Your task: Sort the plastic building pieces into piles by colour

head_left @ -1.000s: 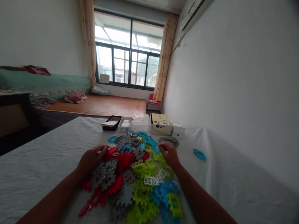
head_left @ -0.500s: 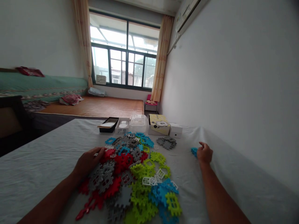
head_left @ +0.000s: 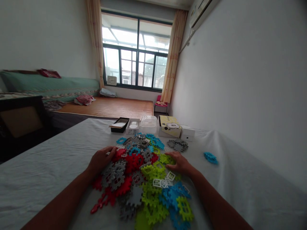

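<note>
A heap of interlocking plastic building pieces lies on the cloth-covered table. My left hand rests at its left edge, fingers stretched beside the red pieces; a small white bit shows by the fingers. At the right side, my right hand reaches over the lime-green pieces, thumb and fingers apart. Whether its fingertips touch them is hard to see. Grey pieces, white window frames and blue pieces lie nearer to me. Apart on the right sits a small blue stack.
A grey stack lies behind my right hand. Along the far edge stand a black box, a white box, a clear plastic tub, a yellow cartoon box and a small white box. A wall rises to the right.
My right hand has left the small blue stack on the cloth at the right and moved left to the green pieces. My left hand stays by the red ones. The view has shifted slightly.
</note>
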`<state>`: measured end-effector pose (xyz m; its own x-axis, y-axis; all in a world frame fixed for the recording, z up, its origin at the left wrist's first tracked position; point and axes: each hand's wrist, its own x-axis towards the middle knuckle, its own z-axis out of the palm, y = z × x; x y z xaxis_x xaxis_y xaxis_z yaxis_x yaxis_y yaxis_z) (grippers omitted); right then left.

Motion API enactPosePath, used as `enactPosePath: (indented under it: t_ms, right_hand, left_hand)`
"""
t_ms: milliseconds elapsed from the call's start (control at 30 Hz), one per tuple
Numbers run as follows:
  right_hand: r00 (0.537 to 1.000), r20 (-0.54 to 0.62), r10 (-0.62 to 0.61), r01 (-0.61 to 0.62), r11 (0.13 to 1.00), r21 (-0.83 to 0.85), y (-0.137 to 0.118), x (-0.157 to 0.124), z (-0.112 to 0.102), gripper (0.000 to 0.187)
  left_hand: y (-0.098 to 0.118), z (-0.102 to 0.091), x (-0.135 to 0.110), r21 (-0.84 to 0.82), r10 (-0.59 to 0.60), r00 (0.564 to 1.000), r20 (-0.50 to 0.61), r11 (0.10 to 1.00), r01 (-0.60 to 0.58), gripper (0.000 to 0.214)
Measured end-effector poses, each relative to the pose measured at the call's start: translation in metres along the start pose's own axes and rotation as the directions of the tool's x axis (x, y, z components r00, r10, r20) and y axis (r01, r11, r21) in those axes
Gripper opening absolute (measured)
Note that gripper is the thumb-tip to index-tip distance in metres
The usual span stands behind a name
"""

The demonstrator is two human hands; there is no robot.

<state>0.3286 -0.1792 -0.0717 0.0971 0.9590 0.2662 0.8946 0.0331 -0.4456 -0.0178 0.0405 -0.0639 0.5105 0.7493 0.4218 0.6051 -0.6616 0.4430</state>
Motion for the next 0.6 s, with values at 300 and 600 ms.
enactPosePath:
  t_ms: [300,600]
  right_hand:
    - [0.998,0.059,-0.037,0.018,0.953,0.301,-0.020,0.000,-0.013,0.046]
    - [0.998,-0.065,0.017,-0.017,1.000,0.003,-0.004,0.006,0.011,0.047]
  left_hand:
    - [0.004,-0.002,-0.001,-0.009,0.000,1.000,0.016,1.000,0.000,0.045]
    - [0.007,-0.004,-0.003,-0.017,-0.010,1.000,-0.003,1.000,0.010,0.043]
